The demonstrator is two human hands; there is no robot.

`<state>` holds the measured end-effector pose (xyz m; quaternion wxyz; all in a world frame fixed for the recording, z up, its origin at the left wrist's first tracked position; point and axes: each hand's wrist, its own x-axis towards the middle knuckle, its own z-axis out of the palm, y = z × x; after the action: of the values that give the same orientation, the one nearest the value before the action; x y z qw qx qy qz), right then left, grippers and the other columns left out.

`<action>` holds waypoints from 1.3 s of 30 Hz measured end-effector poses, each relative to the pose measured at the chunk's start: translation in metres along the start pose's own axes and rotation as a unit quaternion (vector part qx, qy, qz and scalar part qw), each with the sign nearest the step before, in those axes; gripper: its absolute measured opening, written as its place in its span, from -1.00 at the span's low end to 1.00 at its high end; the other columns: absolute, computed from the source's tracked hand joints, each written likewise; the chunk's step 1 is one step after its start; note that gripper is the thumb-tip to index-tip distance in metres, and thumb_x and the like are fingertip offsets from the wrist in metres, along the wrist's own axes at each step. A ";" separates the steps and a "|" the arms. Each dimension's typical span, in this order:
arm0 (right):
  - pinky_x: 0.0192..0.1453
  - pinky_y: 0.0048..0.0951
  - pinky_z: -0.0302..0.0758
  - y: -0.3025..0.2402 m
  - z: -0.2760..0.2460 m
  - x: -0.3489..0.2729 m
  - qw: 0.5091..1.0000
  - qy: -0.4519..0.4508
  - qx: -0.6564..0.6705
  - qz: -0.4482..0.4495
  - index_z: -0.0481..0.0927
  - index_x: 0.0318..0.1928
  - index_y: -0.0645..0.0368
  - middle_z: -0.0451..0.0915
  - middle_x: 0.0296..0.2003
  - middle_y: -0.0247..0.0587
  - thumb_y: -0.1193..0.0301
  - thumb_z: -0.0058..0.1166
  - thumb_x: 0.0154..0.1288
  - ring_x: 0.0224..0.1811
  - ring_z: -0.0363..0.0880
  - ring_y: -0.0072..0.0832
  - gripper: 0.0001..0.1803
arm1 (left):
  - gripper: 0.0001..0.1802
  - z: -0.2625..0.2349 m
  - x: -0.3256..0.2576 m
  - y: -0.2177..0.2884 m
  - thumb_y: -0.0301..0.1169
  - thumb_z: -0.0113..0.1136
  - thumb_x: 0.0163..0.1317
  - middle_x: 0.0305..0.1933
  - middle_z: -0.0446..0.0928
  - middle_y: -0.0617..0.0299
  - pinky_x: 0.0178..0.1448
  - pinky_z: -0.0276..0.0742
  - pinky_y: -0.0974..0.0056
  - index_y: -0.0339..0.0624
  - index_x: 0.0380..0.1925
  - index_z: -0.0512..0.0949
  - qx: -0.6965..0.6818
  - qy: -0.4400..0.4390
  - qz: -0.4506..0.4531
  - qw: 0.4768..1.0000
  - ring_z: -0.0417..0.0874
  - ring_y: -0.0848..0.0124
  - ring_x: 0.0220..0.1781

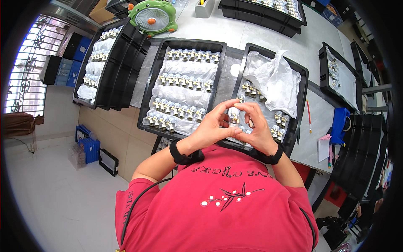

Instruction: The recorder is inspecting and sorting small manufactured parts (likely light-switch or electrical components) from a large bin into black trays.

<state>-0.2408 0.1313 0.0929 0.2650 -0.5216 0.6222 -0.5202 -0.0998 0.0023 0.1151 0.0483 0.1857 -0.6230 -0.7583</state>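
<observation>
A small white-haired figurine [234,114] stands upright between my two hands, above the right-hand black tray [305,80]. My left hand [211,128] pinches it from the left, index finger over the top and thumb below. My right hand [260,131] closes on it from the right, its thumb meeting the left thumb at the base. A small brownish piece [251,123] shows under the right fingers; I cannot tell what it is. Similar figurines lie in this tray, with crumpled white sheeting [280,90] over its upper right part.
Left of it, another black tray [223,54] holds rows of figurines on white wrapping. Stacked trays [121,71] stand further left, near a green fan [152,19]. To the right are a red thin brush or pen [309,115] and a blue holder [340,126]. More trays stand behind.
</observation>
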 end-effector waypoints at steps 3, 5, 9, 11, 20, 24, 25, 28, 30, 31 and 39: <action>-0.21 -0.51 0.39 0.000 0.001 0.000 1.000 0.001 0.002 0.000 0.41 0.15 0.06 0.39 0.00 -0.21 0.39 0.42 -0.11 -0.19 0.40 -0.45 -0.27 | -0.17 -0.001 0.000 -0.001 -0.48 0.34 0.07 0.17 0.27 0.26 -0.01 0.46 0.41 -0.16 0.33 0.13 -0.005 0.000 -0.003 1.000 0.44 0.57 -0.12; -0.21 -0.50 0.39 -0.001 0.001 0.000 1.000 0.003 0.002 -0.004 0.41 0.15 0.06 0.39 0.01 -0.21 0.39 0.42 -0.11 -0.18 0.40 -0.44 -0.27 | -0.17 -0.001 -0.001 -0.002 -0.48 0.34 0.08 0.17 0.27 0.26 -0.01 0.46 0.41 -0.16 0.33 0.13 -0.016 -0.003 -0.009 1.000 0.44 0.57 -0.11; -0.21 -0.50 0.40 -0.002 0.003 0.001 1.000 0.007 0.003 -0.008 0.41 0.14 0.06 0.39 0.01 -0.21 0.39 0.43 -0.12 -0.17 0.41 -0.44 -0.27 | -0.16 -0.001 -0.001 -0.004 -0.47 0.35 0.07 0.17 0.29 0.25 0.00 0.46 0.41 -0.15 0.33 0.14 -0.016 0.008 0.000 1.000 0.44 0.58 -0.11; -0.21 -0.49 0.41 -0.001 0.003 0.001 1.000 0.010 -0.004 -0.008 0.41 0.14 0.06 0.39 0.01 -0.20 0.39 0.43 -0.12 -0.17 0.41 -0.43 -0.27 | -0.17 -0.001 -0.001 -0.005 -0.47 0.36 0.06 0.15 0.30 0.24 0.00 0.47 0.40 -0.15 0.32 0.16 0.051 0.021 0.031 0.998 0.44 0.58 -0.09; -0.21 -0.44 0.46 -0.006 0.006 0.004 0.998 0.024 -0.042 -0.039 0.40 0.11 0.08 0.41 0.06 -0.15 0.45 0.38 -0.14 -0.12 0.49 -0.32 -0.29 | -0.26 0.002 0.000 -0.001 -0.43 0.36 0.05 0.10 0.38 0.17 -0.09 0.51 0.40 -0.19 0.25 0.26 0.125 0.072 0.077 0.986 0.50 0.54 -0.16; -0.18 -0.43 0.47 -0.007 0.005 0.005 0.998 0.022 -0.049 -0.041 0.39 0.12 0.10 0.42 0.05 -0.12 0.47 0.37 -0.17 -0.07 0.50 -0.28 -0.27 | -0.32 0.003 -0.002 -0.002 -0.45 0.31 0.11 0.09 0.41 0.20 -0.13 0.52 0.40 -0.21 0.24 0.26 0.016 0.061 0.058 0.996 0.51 0.56 -0.18; -0.18 -0.43 0.48 -0.009 0.004 0.006 0.998 0.020 -0.052 -0.041 0.39 0.12 0.11 0.43 0.05 -0.11 0.47 0.37 -0.18 -0.05 0.50 -0.27 -0.27 | -0.33 0.002 -0.001 -0.003 -0.46 0.29 0.13 0.09 0.41 0.21 -0.12 0.52 0.41 -0.21 0.24 0.25 0.008 0.057 0.058 0.997 0.50 0.57 -0.18; -0.15 -0.41 0.48 -0.012 0.002 0.006 0.998 0.018 -0.055 -0.031 0.38 0.11 0.11 0.43 0.04 -0.09 0.47 0.36 -0.19 -0.03 0.50 -0.23 -0.27 | -0.36 0.001 -0.001 -0.006 -0.49 0.23 0.17 0.10 0.40 0.22 -0.09 0.50 0.41 -0.23 0.25 0.22 -0.012 0.044 0.062 0.997 0.50 0.58 -0.15; -0.14 -0.39 0.49 -0.011 0.002 0.006 0.997 0.022 -0.061 -0.038 0.39 0.11 0.11 0.43 0.04 -0.09 0.47 0.36 -0.19 0.00 0.49 -0.21 -0.26 | -0.38 0.001 -0.001 -0.006 -0.51 0.20 0.20 0.12 0.39 0.21 -0.05 0.49 0.40 -0.24 0.25 0.20 -0.019 0.037 0.068 0.997 0.50 0.57 -0.13; -0.14 -0.39 0.49 -0.011 0.002 0.006 0.997 0.024 -0.063 -0.042 0.39 0.11 0.11 0.43 0.03 -0.09 0.47 0.36 -0.19 0.01 0.49 -0.20 -0.26 | -0.38 0.001 -0.001 -0.006 -0.51 0.20 0.20 0.13 0.39 0.20 -0.03 0.48 0.40 -0.24 0.25 0.20 -0.021 0.037 0.071 0.997 0.50 0.57 -0.11; 0.06 -0.28 0.46 -0.011 0.004 0.005 0.997 0.026 -0.064 -0.046 0.39 0.10 0.14 0.43 0.03 -0.07 0.48 0.36 -0.21 0.08 0.46 -0.13 -0.26 | -0.39 -0.001 -0.002 -0.008 -0.59 0.12 0.25 0.26 0.26 0.19 0.09 0.42 0.40 -0.21 0.28 0.15 -0.066 0.007 0.059 0.996 0.41 0.53 0.11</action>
<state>-0.2352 0.1265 0.1027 0.1906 -0.5515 0.6363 -0.5046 -0.0965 0.0042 0.1074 0.1090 0.1501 -0.5813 -0.7923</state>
